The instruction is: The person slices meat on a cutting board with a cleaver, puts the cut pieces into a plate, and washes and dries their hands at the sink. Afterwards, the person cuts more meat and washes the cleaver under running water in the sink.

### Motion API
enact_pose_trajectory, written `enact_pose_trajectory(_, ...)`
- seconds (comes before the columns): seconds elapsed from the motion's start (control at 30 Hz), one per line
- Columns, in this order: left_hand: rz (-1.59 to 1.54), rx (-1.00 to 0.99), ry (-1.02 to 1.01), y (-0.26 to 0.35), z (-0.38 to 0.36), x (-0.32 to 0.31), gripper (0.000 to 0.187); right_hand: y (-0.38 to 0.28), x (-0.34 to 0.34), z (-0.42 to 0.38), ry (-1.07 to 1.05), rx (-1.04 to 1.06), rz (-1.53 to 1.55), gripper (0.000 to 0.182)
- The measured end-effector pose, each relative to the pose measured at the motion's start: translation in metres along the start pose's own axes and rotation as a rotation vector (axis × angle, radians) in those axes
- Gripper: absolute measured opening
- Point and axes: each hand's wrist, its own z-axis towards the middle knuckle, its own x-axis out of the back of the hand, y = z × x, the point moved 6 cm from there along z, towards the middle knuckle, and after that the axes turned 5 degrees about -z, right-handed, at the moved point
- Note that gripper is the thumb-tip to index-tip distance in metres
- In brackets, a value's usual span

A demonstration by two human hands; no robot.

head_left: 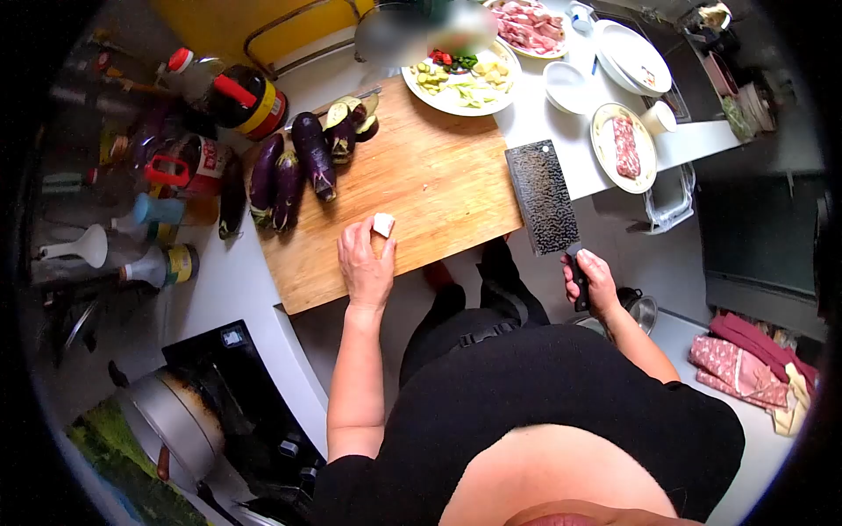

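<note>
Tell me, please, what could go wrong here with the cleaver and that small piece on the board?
1. The left hand pinches a small white piece at the near edge of the board; with so little to hold, the fingertips may end up under the blade.
2. The right hand holds the cleaver in the air, past the board's edge and above the legs; a slip might drop it there.
3. The eggplants crowd the board's left edge and could roll.
</note>
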Motion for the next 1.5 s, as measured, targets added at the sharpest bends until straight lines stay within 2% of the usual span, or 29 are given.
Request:
enact_pose_trajectory(0.17, -0.091, 0.012, -0.026, -0.002, 0.006, -0.007, 0.042, 0.024, 0.001, -0.001, 0.045, -0.011, 0.022, 0.033)
enact_pose_trajectory(0.3, -0.104, -0.009, 0.057, -0.004, 0.001, 0.006, 0.040, 0.031, -0.022, 0.009, -0.029, -0.002, -0.012, 0.032)
enact_pose_trajectory(0.33, -0.128, 0.057, 0.036, -0.008, -0.002, 0.009, 0.039, 0.031, -0.032, 0.013, -0.049, -0.011, -0.014, 0.032)
enact_pose_trajectory(0.43, -0.045, 0.074, 0.071, -0.016, -0.017, 0.019, 0.037, 0.022, -0.061, 0.028, -0.107, -0.008, -0.063, 0.030)
enact_pose_trajectory(0.47, -0.092, 0.165, 0.048, -0.019, -0.021, 0.020, 0.040, 0.022, -0.069, 0.035, -0.137, 0.002, -0.056, 0.028)
enact_pose_trajectory(0.63, -0.005, 0.199, 0.076, -0.022, -0.034, 0.020, 0.038, 0.012, -0.100, 0.053, -0.192, 0.010, -0.142, 0.029)
enact_pose_trajectory(0.7, 0.096, 0.149, 0.190, -0.018, -0.038, 0.029, 0.040, 0.009, -0.108, 0.056, -0.228, 0.007, -0.177, 0.029)
enact_pose_trajectory(0.77, 0.129, 0.158, 0.221, -0.023, -0.045, 0.036, 0.038, 0.007, -0.115, 0.056, -0.245, -0.005, -0.219, 0.030)
enact_pose_trajectory(0.87, 0.205, 0.153, 0.228, -0.034, -0.062, 0.040, 0.042, 0.013, -0.121, 0.059, -0.291, -0.055, -0.262, 0.031)
enact_pose_trajectory(0.93, 0.303, 0.100, 0.119, -0.037, -0.073, 0.036, 0.054, 0.014, -0.123, 0.060, -0.322, -0.065, -0.284, 0.032)
enact_pose_trajectory(0.97, 0.309, 0.108, 0.122, -0.035, -0.078, 0.037, 0.054, 0.014, -0.124, 0.061, -0.343, -0.071, -0.303, 0.032)
enact_pose_trajectory(1.03, 0.389, 0.097, 0.041, -0.025, -0.085, 0.025, 0.069, 0.009, -0.129, 0.057, -0.357, -0.065, -0.345, 0.031)
enact_pose_trajectory(1.07, 0.372, 0.118, -0.020, -0.027, -0.088, 0.016, 0.084, 0.008, -0.130, 0.056, -0.358, -0.058, -0.383, 0.030)
enact_pose_trajectory(1.2, 0.486, 0.118, -0.068, -0.016, -0.084, -0.001, 0.095, 0.013, -0.131, 0.055, -0.403, -0.070, -0.416, 0.029)
enact_pose_trajectory(1.5, 0.425, 0.173, -0.018, 0.001, -0.061, -0.021, 0.103, 0.014, -0.148, 0.059, -0.476, -0.067, -0.450, 0.030)
